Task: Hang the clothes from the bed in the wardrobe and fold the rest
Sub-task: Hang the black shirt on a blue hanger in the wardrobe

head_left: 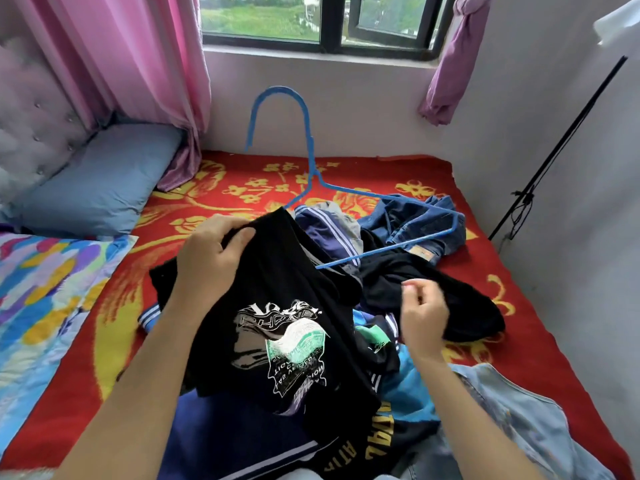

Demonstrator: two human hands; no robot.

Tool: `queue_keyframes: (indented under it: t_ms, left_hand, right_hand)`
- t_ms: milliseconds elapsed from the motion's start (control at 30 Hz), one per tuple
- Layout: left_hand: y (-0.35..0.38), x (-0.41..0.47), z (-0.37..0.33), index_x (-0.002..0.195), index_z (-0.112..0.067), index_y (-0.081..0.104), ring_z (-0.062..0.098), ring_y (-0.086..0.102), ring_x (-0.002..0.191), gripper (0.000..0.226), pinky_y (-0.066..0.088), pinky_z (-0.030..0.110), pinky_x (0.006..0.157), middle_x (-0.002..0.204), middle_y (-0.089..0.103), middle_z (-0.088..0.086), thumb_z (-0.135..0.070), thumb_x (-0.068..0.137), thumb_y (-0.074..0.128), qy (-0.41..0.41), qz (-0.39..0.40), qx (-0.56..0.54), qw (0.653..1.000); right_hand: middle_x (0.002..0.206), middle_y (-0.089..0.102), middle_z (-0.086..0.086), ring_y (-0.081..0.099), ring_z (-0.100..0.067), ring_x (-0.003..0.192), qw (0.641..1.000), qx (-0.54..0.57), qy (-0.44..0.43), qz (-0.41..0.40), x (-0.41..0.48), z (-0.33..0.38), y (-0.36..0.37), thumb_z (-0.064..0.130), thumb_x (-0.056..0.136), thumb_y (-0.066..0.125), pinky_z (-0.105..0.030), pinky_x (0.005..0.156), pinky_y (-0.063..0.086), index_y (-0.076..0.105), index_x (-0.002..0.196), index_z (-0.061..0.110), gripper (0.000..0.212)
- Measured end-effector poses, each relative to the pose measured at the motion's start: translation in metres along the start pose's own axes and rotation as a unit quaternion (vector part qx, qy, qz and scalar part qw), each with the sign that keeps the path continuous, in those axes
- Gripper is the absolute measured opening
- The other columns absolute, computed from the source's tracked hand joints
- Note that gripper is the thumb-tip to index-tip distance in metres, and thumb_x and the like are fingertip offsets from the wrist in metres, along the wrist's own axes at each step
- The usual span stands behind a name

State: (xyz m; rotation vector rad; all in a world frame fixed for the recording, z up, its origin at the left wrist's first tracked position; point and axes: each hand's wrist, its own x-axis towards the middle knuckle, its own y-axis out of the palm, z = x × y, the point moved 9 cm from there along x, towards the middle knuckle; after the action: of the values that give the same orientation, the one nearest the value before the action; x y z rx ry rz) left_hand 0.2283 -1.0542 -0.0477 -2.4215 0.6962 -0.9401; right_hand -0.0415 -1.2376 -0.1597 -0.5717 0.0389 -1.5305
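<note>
My left hand (207,258) grips the top of a black T-shirt (277,275) with a white and green print, lifted above the bed. A blue wire hanger (309,133) stands upright behind it, its left arm slipped under the shirt's edge at my left hand. The hanger's right arm sticks out free over the pile. My right hand (423,317) hovers with fingers curled over a black garment (450,292), with nothing visible in it. More clothes lie heaped on the red bedspread (519,327): dark jeans (415,216), a navy striped piece (325,233) and light denim (519,417).
A blue pillow (100,181) and a colourful quilt (45,289) lie at the left. Pink curtains (138,57) hang by the window (311,22) behind the bed. A black stand (561,143) leans along the wall on the right.
</note>
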Motion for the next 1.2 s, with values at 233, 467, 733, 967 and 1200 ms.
queue_keyframes:
  t_ms: [233, 467, 733, 967, 1200]
  left_hand:
    - [0.003, -0.003, -0.016, 0.099, -0.004, 0.068, 0.023, 0.058, 0.091, 0.014, 0.042, 0.028, 0.08, 0.091, 0.062, 0.0, -0.009, 0.088, 0.062, 0.028, 0.003, -0.009, 1.0]
    - [-0.02, -0.007, -0.001, 0.092, -0.019, 0.062, -0.006, 0.054, 0.078, 0.014, 0.033, -0.003, 0.07, 0.082, 0.056, -0.022, -0.006, 0.087, 0.061, 0.006, -0.037, -0.062, 0.997]
    - [-0.037, -0.009, 0.058, 0.096, -0.001, 0.068, -0.022, 0.052, 0.078, 0.013, 0.034, -0.005, 0.073, 0.083, 0.058, -0.021, 0.0, 0.085, 0.062, -0.006, -0.029, -0.03, 0.999]
    - [-0.02, -0.007, 0.069, 0.096, 0.001, 0.071, -0.003, 0.054, 0.077, 0.018, 0.037, 0.003, 0.075, 0.081, 0.06, -0.024, 0.007, 0.08, 0.065, 0.037, 0.019, 0.01, 0.999]
    - [0.022, -0.017, 0.003, 0.084, -0.004, 0.076, 0.027, 0.061, 0.069, 0.016, 0.048, 0.045, 0.063, 0.071, 0.065, 0.009, -0.007, 0.072, 0.066, 0.135, 0.016, 0.098, 0.986]
  right_hand:
    - [0.106, 0.068, -0.004, 0.053, -0.023, 0.102, 0.953, -0.112, -0.165, 0.23, -0.032, 0.035, 0.083, -0.001, 0.081, 0.054, -0.026, 0.087, 0.04, 0.065, 0.114, 0.006, 0.035]
    - [0.115, 0.061, 0.004, 0.047, -0.024, 0.108, 0.832, -0.356, -0.226, 0.36, -0.021, -0.02, 0.103, 0.018, 0.085, 0.051, -0.03, 0.087, 0.038, 0.055, 0.127, 0.019, 0.042]
    - [0.064, 0.059, -0.008, 0.054, -0.029, 0.067, 0.816, -0.314, -0.427, 0.233, 0.031, 0.035, 0.017, 0.012, 0.061, 0.063, -0.034, 0.057, 0.048, 0.058, 0.061, 0.004, 0.01]
    - [0.069, 0.056, -0.015, 0.055, -0.034, 0.062, 0.821, -0.276, -0.414, 0.279, 0.047, 0.071, 0.002, -0.016, 0.049, 0.076, -0.035, 0.06, 0.049, 0.058, 0.064, -0.004, 0.026]
    - [0.089, 0.062, -0.015, 0.06, -0.031, 0.087, 0.823, -0.157, -0.439, 0.326, 0.007, 0.129, 0.04, -0.004, 0.069, 0.057, -0.026, 0.079, 0.04, 0.062, 0.096, -0.005, 0.027]
